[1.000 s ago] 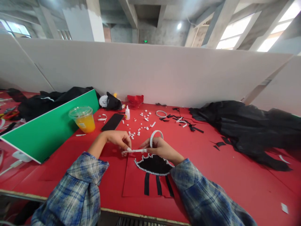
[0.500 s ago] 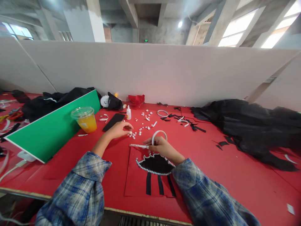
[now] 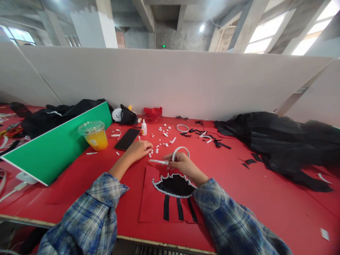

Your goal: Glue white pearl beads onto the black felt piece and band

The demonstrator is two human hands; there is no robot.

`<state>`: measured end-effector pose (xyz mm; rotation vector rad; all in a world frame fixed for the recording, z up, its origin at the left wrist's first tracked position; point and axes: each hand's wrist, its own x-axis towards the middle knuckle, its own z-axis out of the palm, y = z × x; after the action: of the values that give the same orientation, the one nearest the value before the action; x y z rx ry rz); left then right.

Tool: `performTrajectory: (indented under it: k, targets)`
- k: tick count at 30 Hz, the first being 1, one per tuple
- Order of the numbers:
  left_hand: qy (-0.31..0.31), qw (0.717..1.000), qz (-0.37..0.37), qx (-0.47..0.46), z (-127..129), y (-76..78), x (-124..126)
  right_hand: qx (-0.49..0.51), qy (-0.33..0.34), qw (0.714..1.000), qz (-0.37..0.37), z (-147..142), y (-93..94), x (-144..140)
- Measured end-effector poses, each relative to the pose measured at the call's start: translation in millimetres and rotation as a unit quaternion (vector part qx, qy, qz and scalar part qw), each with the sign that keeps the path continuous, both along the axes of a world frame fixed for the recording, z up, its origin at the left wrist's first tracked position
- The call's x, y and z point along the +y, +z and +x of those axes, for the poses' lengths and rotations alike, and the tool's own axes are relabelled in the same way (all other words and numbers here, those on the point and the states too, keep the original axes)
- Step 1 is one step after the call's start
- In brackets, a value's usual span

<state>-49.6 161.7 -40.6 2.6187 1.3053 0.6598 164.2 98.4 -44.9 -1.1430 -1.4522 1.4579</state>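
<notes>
My left hand (image 3: 140, 149) is lowered palm down to the table beside loose white pearl beads (image 3: 156, 150). Its fingers are extended with their tips among the beads; the thumb is mostly hidden. Closed around a narrow white strip (image 3: 159, 161) is my right hand (image 3: 183, 163). Pearl beads line the strip's left end, and the rest curls up in a loop above the hand. Below lies a red sheet (image 3: 151, 209) bearing a black lip-like shape (image 3: 175, 186) edged with pearl beads. Several black strips (image 3: 180, 209) run down from that shape. My right sleeve covers part of its right side.
A small white bottle (image 3: 143, 128) and a black phone (image 3: 127, 139) lie beyond my left hand. A cup of orange drink (image 3: 95, 138) stands by a green board (image 3: 61, 148). Another white ring (image 3: 182, 128), black scraps (image 3: 217, 143) and black cloth (image 3: 273, 141) are farther right.
My left hand has shifted slightly right, and its raised fingers have come down among the beads. My right hand still holds the strip, almost unmoved. The view has shifted a little.
</notes>
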Motion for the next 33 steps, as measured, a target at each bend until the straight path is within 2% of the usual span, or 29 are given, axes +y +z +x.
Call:
performTrajectory:
  k: [6, 12, 15, 18, 26, 33]
  targets:
    - [-0.01, 0.988, -0.026, -0.15, 6, 2.2, -4, 0.02, -0.025, 0.999, -0.008, 1, 7.7, -4]
    - [-0.035, 0.965, -0.089, -0.242, 24, 14.8, -21, 0.095, -0.043, 0.995, -0.01, 3, 12.8, -5]
    - [-0.047, 0.961, -0.09, -0.259, 29, 19.4, -27, 0.114, -0.053, 0.992, -0.008, 3, 11.7, -3]
    - [-0.031, 0.96, -0.086, -0.263, 33, 20.1, -30, 0.126, -0.053, 0.991, -0.013, 3, 11.7, -2]
    - [-0.01, 0.958, -0.058, -0.282, 41, 10.8, -35, 0.12, -0.062, 0.991, -0.008, 3, 14.9, -3]
    - [-0.001, 0.951, -0.069, -0.303, 45, 10.4, -36, 0.125, -0.064, 0.99, -0.011, 4, 15.0, -3]
